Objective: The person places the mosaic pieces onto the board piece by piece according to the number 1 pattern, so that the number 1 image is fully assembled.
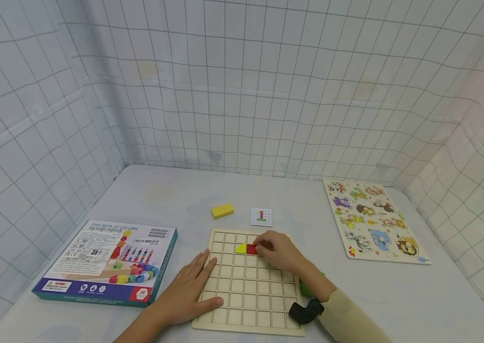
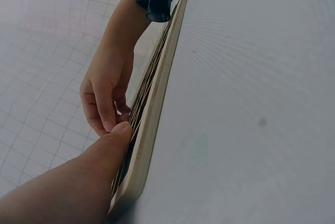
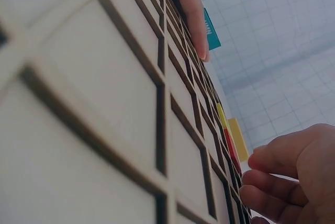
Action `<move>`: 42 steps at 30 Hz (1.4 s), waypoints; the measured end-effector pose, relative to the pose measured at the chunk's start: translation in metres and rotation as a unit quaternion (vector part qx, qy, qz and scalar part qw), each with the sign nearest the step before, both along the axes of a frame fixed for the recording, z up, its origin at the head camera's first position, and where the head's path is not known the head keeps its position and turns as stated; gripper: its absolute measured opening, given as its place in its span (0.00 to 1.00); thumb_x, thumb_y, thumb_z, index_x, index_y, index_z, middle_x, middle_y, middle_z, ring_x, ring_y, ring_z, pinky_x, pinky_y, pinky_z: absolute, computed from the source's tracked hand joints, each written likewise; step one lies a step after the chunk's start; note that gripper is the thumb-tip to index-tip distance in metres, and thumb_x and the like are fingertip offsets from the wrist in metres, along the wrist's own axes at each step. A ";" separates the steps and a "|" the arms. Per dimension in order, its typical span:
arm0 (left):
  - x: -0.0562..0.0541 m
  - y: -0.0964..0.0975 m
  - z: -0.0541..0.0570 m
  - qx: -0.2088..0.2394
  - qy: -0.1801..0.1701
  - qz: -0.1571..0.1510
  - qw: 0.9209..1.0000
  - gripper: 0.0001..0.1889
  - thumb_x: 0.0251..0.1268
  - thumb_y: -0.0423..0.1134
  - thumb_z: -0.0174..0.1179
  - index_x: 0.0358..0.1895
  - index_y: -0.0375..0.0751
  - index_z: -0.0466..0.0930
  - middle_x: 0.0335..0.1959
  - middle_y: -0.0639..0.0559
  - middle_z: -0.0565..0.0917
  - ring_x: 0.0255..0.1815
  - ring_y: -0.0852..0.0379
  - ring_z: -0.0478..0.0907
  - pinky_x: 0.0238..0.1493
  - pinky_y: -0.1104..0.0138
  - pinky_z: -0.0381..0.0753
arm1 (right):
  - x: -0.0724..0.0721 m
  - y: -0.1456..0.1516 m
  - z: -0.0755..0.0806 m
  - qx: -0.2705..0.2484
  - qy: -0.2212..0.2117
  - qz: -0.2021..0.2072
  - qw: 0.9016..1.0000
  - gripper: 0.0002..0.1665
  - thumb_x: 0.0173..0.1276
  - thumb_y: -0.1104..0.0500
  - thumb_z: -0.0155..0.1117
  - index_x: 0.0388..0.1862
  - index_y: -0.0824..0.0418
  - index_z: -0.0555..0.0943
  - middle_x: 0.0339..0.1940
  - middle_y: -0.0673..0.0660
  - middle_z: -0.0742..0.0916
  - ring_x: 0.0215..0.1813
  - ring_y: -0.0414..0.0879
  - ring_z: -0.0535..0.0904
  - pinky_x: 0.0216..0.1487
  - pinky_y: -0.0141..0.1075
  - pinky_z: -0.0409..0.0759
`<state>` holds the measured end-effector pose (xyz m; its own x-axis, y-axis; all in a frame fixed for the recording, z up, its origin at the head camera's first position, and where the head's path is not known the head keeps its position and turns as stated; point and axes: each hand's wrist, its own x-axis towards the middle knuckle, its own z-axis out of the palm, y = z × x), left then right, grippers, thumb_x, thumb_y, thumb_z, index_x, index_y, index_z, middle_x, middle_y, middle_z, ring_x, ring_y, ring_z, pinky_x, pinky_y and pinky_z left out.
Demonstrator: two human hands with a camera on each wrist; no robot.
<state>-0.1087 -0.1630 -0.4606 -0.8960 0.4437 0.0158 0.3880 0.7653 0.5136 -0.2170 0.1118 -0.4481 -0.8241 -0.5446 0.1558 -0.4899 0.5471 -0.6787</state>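
Note:
In the head view a pale wooden grid board (image 1: 244, 301) lies flat on the table. A yellow piece (image 1: 240, 248) with a slanted or curved side sits in a cell of its second row, and a red square piece (image 1: 251, 249) sits right beside it. My right hand (image 1: 279, 250) is over the upper right of the board, its bent fingertips right at the red piece; nothing shows between them in the right wrist view. My left hand (image 1: 188, 290) rests flat along the board's left edge, fingers extended and thumb lying over the lower cells.
Beyond the board are a yellow block (image 1: 222, 211) and a small pattern card (image 1: 261, 216). A bead-set box (image 1: 109, 262) lies at left, an animal puzzle board (image 1: 375, 221) at right. Something green (image 1: 306, 288) shows partly behind the right forearm. Grid-patterned curtains (image 1: 267, 95) surround the table.

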 end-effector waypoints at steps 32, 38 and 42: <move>0.000 0.000 -0.001 -0.005 -0.004 0.001 1.000 0.49 0.65 0.69 0.51 0.78 0.39 0.49 0.79 0.41 0.43 0.78 0.39 0.40 0.68 0.39 0.50 | 0.005 0.072 0.006 0.004 -0.044 -0.037 0.998 0.10 0.74 0.56 0.59 0.47 0.58 0.84 0.34 0.46 0.83 0.33 0.41 0.75 0.33 0.35 0.75; 0.000 0.001 0.002 -0.002 -0.008 0.001 1.000 0.49 0.65 0.68 0.51 0.78 0.38 0.49 0.79 0.40 0.43 0.78 0.39 0.40 0.68 0.38 0.49 | 0.005 0.088 0.004 0.007 -0.046 -0.041 0.998 0.10 0.73 0.56 0.61 0.47 0.58 0.84 0.34 0.46 0.83 0.33 0.41 0.76 0.34 0.34 0.76; 0.001 0.001 0.002 -0.003 -0.009 0.003 1.000 0.49 0.65 0.69 0.51 0.78 0.38 0.49 0.79 0.41 0.43 0.78 0.39 0.40 0.69 0.39 0.49 | 0.007 0.097 0.004 0.014 -0.056 -0.048 0.997 0.10 0.71 0.57 0.62 0.45 0.59 0.84 0.33 0.47 0.83 0.33 0.42 0.76 0.34 0.34 0.76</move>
<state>-0.1082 -0.1619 -0.4587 -0.8992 0.4375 -0.0028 0.3736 0.7711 0.5157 -0.2097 0.2083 -0.4436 -0.8836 -0.4660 0.0463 -0.3572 0.6069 -0.7100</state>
